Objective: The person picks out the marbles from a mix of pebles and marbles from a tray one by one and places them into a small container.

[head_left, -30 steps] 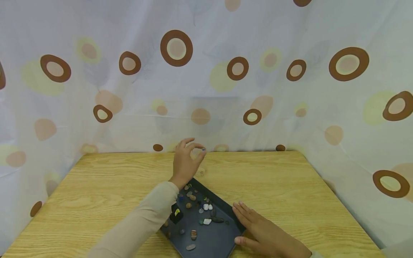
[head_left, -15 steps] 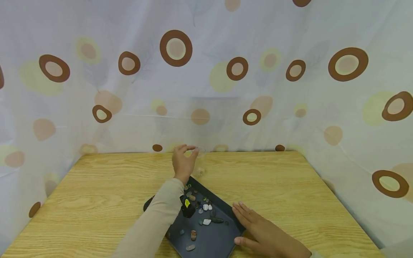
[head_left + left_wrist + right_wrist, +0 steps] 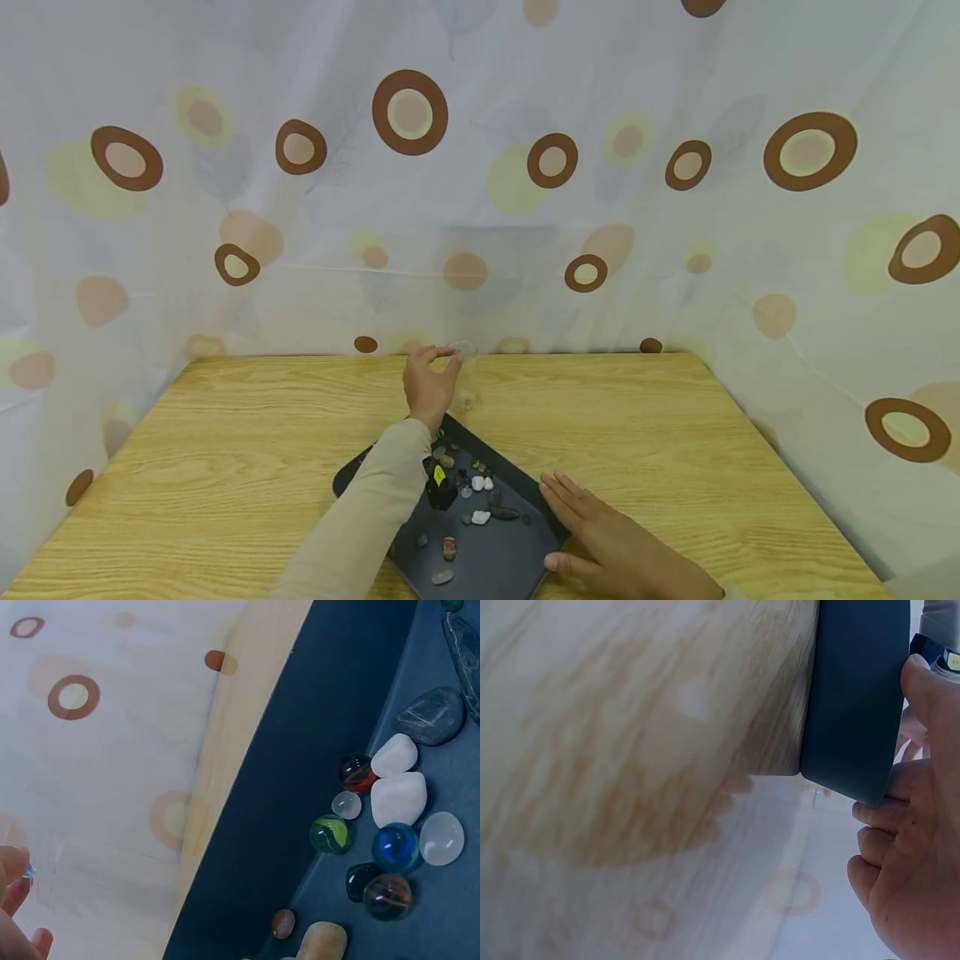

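My left hand (image 3: 430, 385) pinches a small marble (image 3: 28, 871) with blue in it between thumb and forefinger. Its fingertips are at the left of the rim of a clear glass vessel (image 3: 466, 367), which has a few small round things, too faint to identify, at its base. Below my left forearm lies a dark tray (image 3: 495, 567) of mixed stones and marbles. White pebbles (image 3: 399, 799), a blue marble (image 3: 396, 847) and a green swirled marble (image 3: 331, 833) show there. With straight fingers, my right hand (image 3: 611, 537) rests against the tray's right corner, thumb apart.
The tray sits askew on a wooden table (image 3: 675, 433). A patterned curtain (image 3: 480, 183) hangs behind the table and along both sides. A black device with a yellow mark (image 3: 440, 490) is on my left wrist, above the tray.
My left hand has shifted a little left and down, its fingertips now beside the vessel's rim. My right hand and the tray have stayed put.
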Tool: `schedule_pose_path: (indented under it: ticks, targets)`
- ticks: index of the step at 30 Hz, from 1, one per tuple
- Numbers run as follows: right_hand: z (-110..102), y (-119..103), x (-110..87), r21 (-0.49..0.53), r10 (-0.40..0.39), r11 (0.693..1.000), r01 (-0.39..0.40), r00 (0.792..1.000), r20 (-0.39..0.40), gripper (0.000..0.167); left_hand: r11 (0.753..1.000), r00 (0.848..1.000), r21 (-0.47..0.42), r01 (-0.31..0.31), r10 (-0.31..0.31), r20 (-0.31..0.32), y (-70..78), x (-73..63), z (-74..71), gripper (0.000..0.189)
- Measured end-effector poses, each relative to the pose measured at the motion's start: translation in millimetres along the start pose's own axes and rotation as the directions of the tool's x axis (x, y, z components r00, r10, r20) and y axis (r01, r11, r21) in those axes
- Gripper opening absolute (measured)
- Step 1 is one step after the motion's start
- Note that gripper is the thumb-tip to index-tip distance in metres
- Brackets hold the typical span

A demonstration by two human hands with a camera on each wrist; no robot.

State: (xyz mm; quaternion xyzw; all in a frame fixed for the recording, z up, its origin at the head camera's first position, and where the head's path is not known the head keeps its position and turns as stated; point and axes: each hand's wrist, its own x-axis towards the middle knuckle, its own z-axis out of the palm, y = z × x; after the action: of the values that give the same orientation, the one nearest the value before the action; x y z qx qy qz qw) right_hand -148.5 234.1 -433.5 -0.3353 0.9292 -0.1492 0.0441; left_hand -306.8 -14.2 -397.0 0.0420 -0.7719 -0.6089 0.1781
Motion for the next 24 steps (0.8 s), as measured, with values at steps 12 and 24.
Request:
schedule_pose_path:
  ticks: [12,24]
  targets:
    - [1.1,0.9,1.2,0.018,0.01,1.0,-0.01,1.0,0.014,0.073,1.0,1.0,0.019,-0.007,0.007,-0.002,-4.1,-0.2,2.1,0.023]
    - [1.4,0.8,0.8,0.003,0.001,1.0,-0.001,1.0,-0.01,0.074,0.998,1.0,0.049,-0.028,0.027,0.016,-4.3,1.3,-1.5,0.024]
